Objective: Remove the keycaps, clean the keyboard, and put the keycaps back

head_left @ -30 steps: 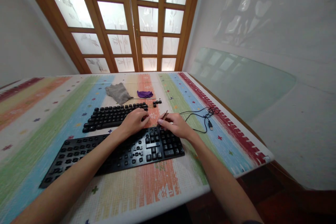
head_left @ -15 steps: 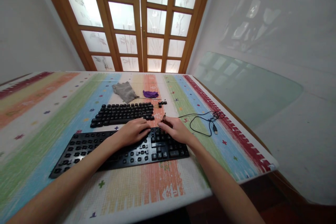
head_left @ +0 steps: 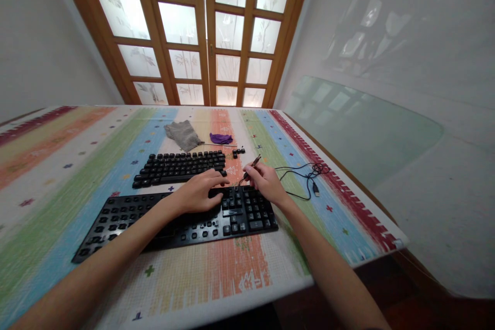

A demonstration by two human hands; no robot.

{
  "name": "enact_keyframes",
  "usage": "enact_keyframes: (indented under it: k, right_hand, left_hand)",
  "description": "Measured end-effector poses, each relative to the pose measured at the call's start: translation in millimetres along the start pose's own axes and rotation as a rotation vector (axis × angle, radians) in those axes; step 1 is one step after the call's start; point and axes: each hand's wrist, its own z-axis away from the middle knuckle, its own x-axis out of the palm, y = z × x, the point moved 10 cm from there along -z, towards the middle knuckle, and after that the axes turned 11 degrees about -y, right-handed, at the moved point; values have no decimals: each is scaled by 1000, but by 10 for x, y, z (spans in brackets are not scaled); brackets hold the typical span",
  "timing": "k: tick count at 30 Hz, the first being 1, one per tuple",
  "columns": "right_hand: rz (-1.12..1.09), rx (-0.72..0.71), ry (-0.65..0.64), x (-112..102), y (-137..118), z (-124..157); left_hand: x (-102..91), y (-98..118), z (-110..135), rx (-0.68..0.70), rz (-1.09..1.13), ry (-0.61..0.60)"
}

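Observation:
A black keyboard (head_left: 154, 237) lies on the table, its left and middle parts stripped to bare switches while keycaps still cover most of its right end. My left hand (head_left: 201, 192) rests on its upper edge, thumb and fingers apart, holding nothing. Over the upper right part, my right hand (head_left: 265, 183) pinches a slim dark keycap puller (head_left: 255, 161). Thin wire at the puller's lower end reaches down to the top row of keys; whether a keycap is caught there is too small to tell. Behind the keyboard sit loose black keycaps (head_left: 181, 166) in rows.
Further back are a grey cloth (head_left: 183, 135), a purple cloth (head_left: 220, 138) and a few separate keycaps (head_left: 235, 153). A coiled black USB cable (head_left: 309, 178) lies to the right. The table (head_left: 185, 278) has a striped cloth; its right edge runs near a wall.
My right hand has shifted slightly right, with the puller now tilted and more visible. My left hand's fingers have spread and moved a little over the keyboard's upper edge.

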Motion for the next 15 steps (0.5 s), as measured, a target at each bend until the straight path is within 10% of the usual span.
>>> enact_keyframes:
  k: [15]
  right_hand:
    - [-49,17,178,-226,26,42]
  left_hand:
    - [-42,-44,-266,-14,83,-8]
